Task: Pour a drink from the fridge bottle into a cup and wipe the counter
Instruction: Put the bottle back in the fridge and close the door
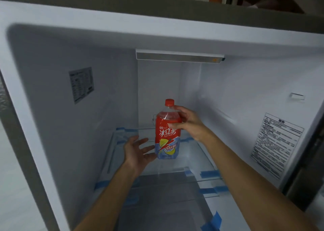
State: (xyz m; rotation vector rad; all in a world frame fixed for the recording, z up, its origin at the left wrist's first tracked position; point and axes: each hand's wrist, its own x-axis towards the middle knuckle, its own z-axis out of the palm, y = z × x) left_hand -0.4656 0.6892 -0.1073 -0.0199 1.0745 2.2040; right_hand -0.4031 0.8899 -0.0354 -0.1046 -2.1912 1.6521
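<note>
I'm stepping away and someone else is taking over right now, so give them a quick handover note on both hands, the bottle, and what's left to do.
Right hand: grips the bottle at its shoulder.
Left hand: open, palm toward the bottle's lower side; contact unclear.
Bottle: upright inside the open fridge, over the glass shelf, red cap on. Cannot tell if it is lifted yet.
Cup and counter: not in view.
Done: fridge opened, bottle grasped.
Left: take the bottle out, uncap, pour into a cup, wipe the counter.
</note>
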